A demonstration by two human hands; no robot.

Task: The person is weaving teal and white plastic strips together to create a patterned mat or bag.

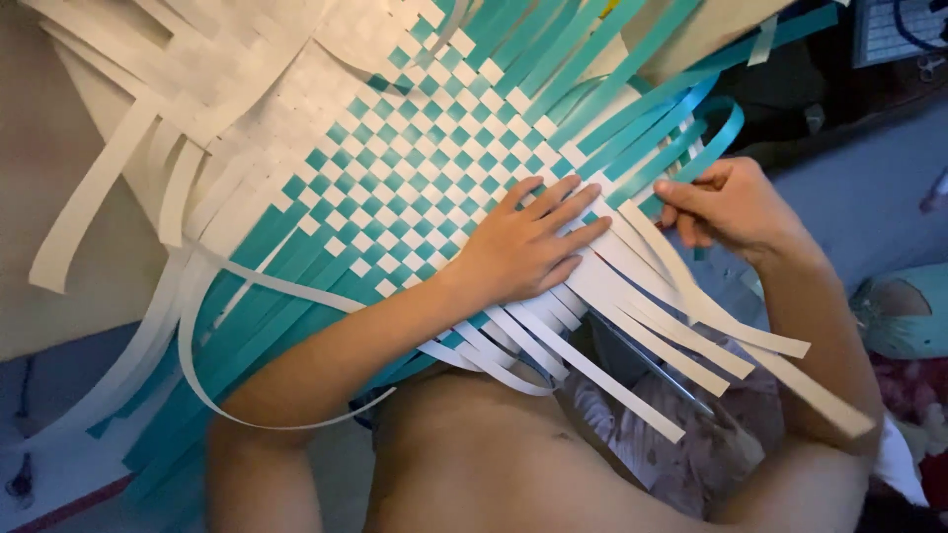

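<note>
**Hands on a half-woven strip mat, head view**

Left hand (pixel 528 247): lies palm down, fingers (pixel 578 209) spread and nearly straight, pressed flat on the checkered teal-and-white woven mat of flat plastic strips (pixel 415 168). It grips nothing; it only bears down on the weave. The fingertips sit at the mat's finished edge, where the checker pattern ends.

Right hand (pixel 731 207): fingers curled inward, thumb and forefinger closed in a pinch on a loose teal plastic strip (pixel 706 138). That strip loops up and away from the pinch, then bends back toward the weave just beyond the left fingertips. The two hands are near each other but do not touch.

Strips about the fingers:
- Loose white plastic strip ends (pixel 642 316) fan out from under the left palm and fingers, running below the right hand toward the person's body.
- More unwoven teal strip ends (pixel 592 69) run off past the fingertips of both hands, on the far side.
- Behind the left wrist, the mat continues as long teal lengths crossed by a curling white strip (pixel 197 365).
- An all-white woven section (pixel 267 69) lies well apart from both hands, at the mat's far end.

The mat rests across the person's lap and bare torso (pixel 494 454).
</note>
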